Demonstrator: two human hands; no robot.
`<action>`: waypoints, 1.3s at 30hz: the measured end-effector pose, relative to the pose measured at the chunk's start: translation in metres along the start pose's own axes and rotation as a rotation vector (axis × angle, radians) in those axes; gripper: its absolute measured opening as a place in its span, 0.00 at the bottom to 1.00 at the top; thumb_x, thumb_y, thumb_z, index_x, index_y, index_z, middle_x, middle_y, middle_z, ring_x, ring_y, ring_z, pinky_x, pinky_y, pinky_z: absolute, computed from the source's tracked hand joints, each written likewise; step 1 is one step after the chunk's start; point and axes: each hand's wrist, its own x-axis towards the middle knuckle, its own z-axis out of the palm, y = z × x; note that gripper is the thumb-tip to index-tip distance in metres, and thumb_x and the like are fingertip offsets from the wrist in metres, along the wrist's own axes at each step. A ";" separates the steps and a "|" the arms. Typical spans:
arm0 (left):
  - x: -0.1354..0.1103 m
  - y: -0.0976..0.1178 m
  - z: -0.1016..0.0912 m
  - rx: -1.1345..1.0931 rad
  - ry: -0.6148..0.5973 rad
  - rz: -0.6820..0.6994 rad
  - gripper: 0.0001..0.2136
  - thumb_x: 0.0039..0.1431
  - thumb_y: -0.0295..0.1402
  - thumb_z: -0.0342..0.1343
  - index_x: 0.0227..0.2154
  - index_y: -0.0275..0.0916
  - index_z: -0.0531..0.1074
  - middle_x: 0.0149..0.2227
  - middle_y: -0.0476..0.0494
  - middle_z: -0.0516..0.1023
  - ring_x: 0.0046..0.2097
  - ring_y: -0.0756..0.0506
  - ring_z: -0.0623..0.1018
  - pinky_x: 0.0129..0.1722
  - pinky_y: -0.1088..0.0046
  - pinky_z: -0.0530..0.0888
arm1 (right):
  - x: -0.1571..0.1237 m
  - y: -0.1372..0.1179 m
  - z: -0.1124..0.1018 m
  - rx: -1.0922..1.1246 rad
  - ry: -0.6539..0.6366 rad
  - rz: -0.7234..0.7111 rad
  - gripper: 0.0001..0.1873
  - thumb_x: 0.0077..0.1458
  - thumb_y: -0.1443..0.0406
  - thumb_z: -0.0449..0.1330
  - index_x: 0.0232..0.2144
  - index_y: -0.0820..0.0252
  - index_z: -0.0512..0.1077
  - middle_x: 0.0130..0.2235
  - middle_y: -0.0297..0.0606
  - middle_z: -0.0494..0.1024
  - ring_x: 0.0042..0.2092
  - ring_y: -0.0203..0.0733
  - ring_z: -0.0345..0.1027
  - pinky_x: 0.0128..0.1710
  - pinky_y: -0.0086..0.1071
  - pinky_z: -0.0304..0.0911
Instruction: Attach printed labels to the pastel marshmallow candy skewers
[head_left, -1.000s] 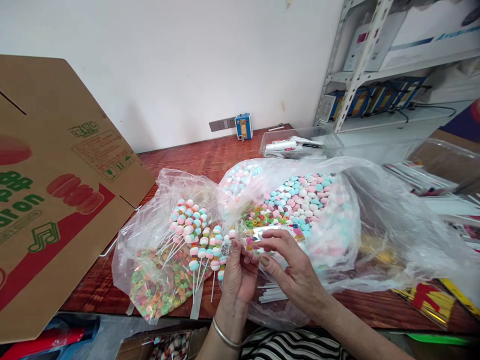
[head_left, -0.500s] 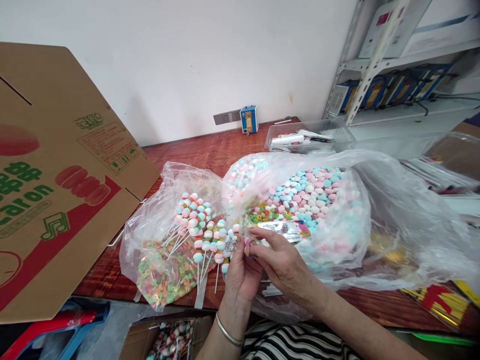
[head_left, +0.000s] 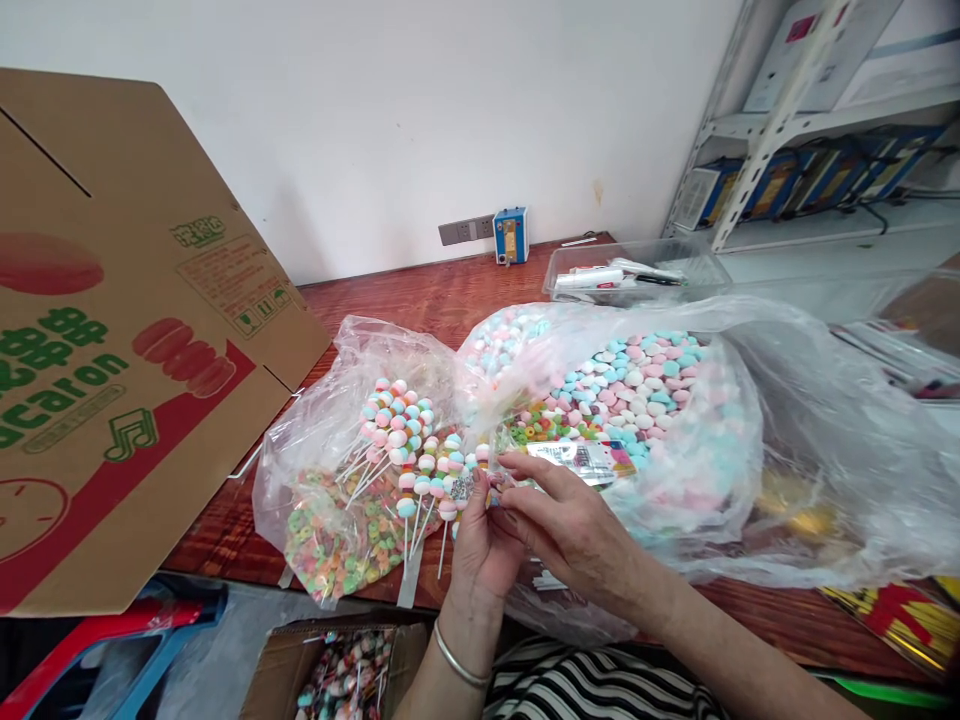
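Note:
My left hand [head_left: 486, 550], with a bracelet on the wrist, pinches a small printed plastic wrapper [head_left: 462, 487]. The fingers of my right hand [head_left: 574, 515] are closed at the wrapper's near end and hide much of it; what is inside cannot be made out. Just left of my hands, marshmallow-and-gummy candy sticks [head_left: 397, 420] lie over a clear bag of gummy rings [head_left: 337, 545]. Behind my right hand is an open plastic bag of pastel marshmallows [head_left: 645, 375]. Loose gummy rings [head_left: 551, 425] and a flat stack of printed wrappers [head_left: 581, 460] rest on it.
A large printed carton [head_left: 172, 400] stands at the left. Below the table edge is an open box of candy sticks [head_left: 349, 675]. Toward the wall are a clear tray of pens [head_left: 637, 275] and a blue device [head_left: 511, 236]. Metal shelves [head_left: 757, 170] rise at the right.
The view has shifted slightly, so the scene sits a little farther right. The right fingers have drawn in closer to the left hand around the wrapper.

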 end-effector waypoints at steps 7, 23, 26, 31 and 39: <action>0.001 0.014 -0.011 -0.226 -0.090 -0.066 0.10 0.67 0.28 0.48 0.36 0.34 0.75 0.31 0.45 0.79 0.29 0.54 0.78 0.30 0.82 0.75 | 0.008 -0.007 -0.002 0.139 0.066 0.025 0.12 0.62 0.69 0.53 0.45 0.56 0.72 0.56 0.46 0.70 0.57 0.47 0.65 0.54 0.41 0.65; -0.061 0.133 -0.064 -0.342 -0.278 0.476 0.13 0.45 0.22 0.68 0.29 0.38 0.70 0.28 0.55 0.72 0.29 0.54 0.71 0.29 0.78 0.70 | 0.133 -0.030 0.154 1.232 -0.349 1.035 0.16 0.66 0.57 0.52 0.37 0.64 0.72 0.27 0.33 0.75 0.19 0.29 0.61 0.17 0.24 0.58; -0.060 0.136 -0.069 -0.341 -0.285 0.477 0.13 0.44 0.23 0.69 0.29 0.38 0.70 0.28 0.55 0.72 0.28 0.54 0.71 0.28 0.78 0.69 | 0.145 -0.027 0.171 1.263 -0.334 1.107 0.15 0.64 0.58 0.57 0.48 0.63 0.70 0.43 0.40 0.76 0.37 0.38 0.73 0.36 0.36 0.71; -0.054 0.135 -0.065 -0.312 -0.302 0.461 0.10 0.47 0.22 0.66 0.29 0.38 0.70 0.29 0.54 0.72 0.29 0.55 0.71 0.29 0.79 0.69 | 0.125 -0.025 0.154 1.266 -0.254 1.106 0.11 0.65 0.62 0.51 0.38 0.63 0.70 0.34 0.35 0.75 0.26 0.32 0.69 0.24 0.28 0.66; -0.037 0.107 -0.030 -0.300 -0.188 0.328 0.04 0.58 0.27 0.59 0.28 0.37 0.70 0.27 0.51 0.71 0.26 0.55 0.70 0.26 0.80 0.70 | 0.022 0.000 0.033 0.749 -0.141 0.724 0.09 0.61 0.59 0.54 0.35 0.56 0.72 0.18 0.26 0.66 0.20 0.34 0.62 0.20 0.25 0.59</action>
